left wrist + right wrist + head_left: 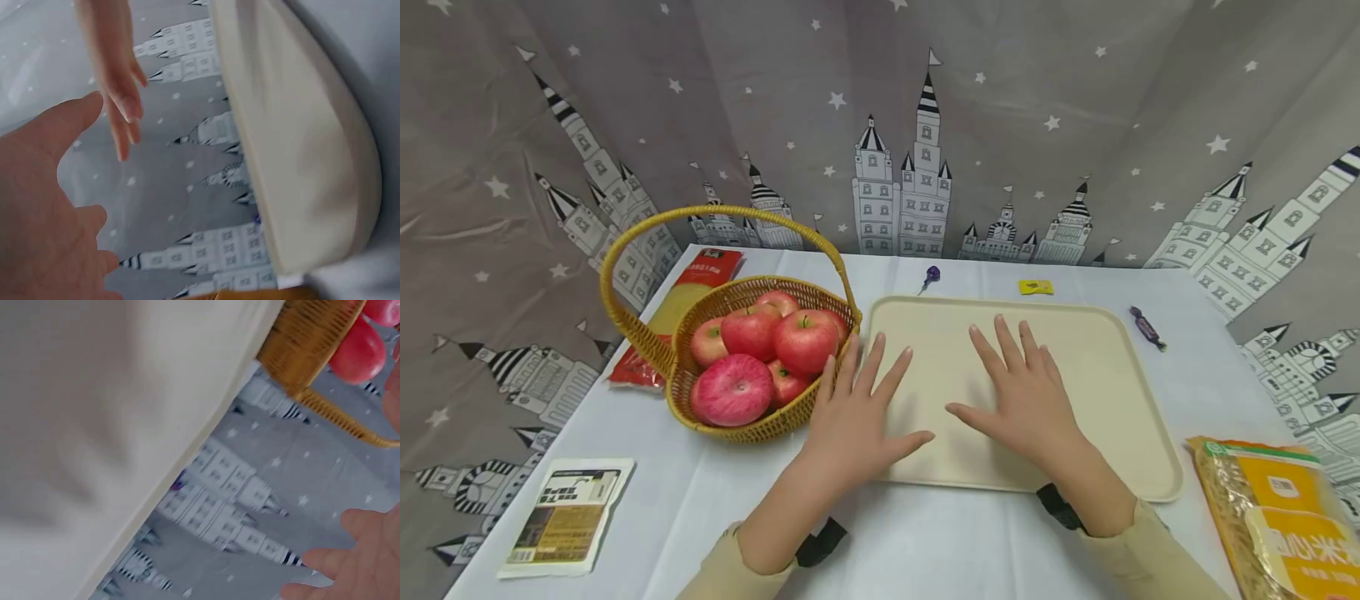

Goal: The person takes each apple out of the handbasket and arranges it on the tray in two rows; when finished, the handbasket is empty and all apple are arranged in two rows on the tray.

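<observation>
The left hand (853, 423) and right hand (1032, 407), each with its grip released, are near the tray (1101, 383) right of centre, and a careless sideways sweep of the left could knock the basket (760, 430) left of centre, spilling its heaped apples (805, 342).

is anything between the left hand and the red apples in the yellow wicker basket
Only the right side of the yellow wicker basket, partly hidden behind the left hand in the head view. Over its rim, nothing visible blocks the round red apples.
</observation>
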`<state>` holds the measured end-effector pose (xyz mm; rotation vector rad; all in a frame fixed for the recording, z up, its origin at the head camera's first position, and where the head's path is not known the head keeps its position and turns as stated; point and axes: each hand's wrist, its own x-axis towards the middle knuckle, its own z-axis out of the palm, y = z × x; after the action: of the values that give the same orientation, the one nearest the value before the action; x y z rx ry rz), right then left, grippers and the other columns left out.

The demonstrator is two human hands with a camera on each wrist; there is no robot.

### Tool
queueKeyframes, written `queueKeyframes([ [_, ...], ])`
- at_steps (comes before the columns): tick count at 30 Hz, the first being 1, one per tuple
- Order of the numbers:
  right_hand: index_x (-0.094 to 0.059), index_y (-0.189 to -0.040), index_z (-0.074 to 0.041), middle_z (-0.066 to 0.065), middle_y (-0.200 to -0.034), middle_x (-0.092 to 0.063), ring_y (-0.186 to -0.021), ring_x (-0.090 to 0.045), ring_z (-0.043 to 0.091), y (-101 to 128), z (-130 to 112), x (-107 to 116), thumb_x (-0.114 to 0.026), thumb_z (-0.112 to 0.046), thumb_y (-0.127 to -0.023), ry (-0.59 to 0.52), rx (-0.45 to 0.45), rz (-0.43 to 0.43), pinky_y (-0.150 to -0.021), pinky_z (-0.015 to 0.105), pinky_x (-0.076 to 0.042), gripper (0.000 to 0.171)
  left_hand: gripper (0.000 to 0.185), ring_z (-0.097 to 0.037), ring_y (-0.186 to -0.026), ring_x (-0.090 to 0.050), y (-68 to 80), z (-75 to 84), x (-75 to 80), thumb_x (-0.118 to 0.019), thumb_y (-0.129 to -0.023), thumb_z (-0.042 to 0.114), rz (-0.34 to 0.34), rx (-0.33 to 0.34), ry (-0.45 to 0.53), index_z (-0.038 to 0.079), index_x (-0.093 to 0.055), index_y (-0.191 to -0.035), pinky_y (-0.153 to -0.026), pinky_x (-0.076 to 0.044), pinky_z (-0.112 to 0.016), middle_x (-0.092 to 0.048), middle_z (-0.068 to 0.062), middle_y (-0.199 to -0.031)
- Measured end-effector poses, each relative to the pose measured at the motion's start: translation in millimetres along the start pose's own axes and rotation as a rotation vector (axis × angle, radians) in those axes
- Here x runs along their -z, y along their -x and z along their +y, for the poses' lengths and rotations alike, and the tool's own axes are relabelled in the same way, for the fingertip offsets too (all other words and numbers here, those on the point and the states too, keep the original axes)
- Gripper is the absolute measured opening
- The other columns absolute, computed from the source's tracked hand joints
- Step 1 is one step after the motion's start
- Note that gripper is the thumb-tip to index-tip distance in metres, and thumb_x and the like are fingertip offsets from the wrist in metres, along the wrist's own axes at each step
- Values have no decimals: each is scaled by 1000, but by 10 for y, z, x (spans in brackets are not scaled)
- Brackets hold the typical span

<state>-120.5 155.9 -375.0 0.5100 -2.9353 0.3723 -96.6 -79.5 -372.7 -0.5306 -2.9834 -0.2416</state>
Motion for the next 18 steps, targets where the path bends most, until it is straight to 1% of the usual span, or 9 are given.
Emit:
queueKeyframes([
  [2,-21,-155,-21,12,-160,-11,-144,-3,38,-77,-90,11,-59,-70,-80,-21,34,-5,-111,62,-16,97,95,-31,-144,13,97,-31,60,-53,-78,76,21,16,19,30,-19,-155,-114,0,-57,-5,-6,-161],
  [6,-21,-155,-20,12,-159,-14,-144,-10,38,-269,-288,-2,-57,-69,-81,-90,107,-30,-109,61,-25,96,98,-29,-144,14,306,-130,164,-56,-77,76,62,79,32,30,-19,-155,-114,0,-59,-4,-5,-161],
  [11,-20,-155,-21,10,-159,-17,-142,-18,37,-547,-566,-85,-57,-68,-83,-140,190,-83,-110,55,-27,94,101,-31,-144,13,548,-298,237,-63,-76,70,109,175,80,28,-17,-155,-112,-2,-62,-3,-7,-161],
  [14,-20,-155,-23,10,-158,-19,-141,-22,37,-681,-771,-116,-59,-67,-82,-162,238,-103,-108,54,-31,94,104,-34,-144,11,685,-444,277,-69,-76,63,168,223,109,22,-17,-156,-112,-2,-62,-3,-11,-161],
  [18,-19,-155,-25,8,-158,-20,-139,-26,35,-834,-1061,-130,-61,-66,-81,-198,296,-129,-102,54,-39,94,107,-39,-143,10,864,-719,307,-74,-76,53,256,306,164,15,-15,-156,-111,3,-63,0,-17,-160],
])
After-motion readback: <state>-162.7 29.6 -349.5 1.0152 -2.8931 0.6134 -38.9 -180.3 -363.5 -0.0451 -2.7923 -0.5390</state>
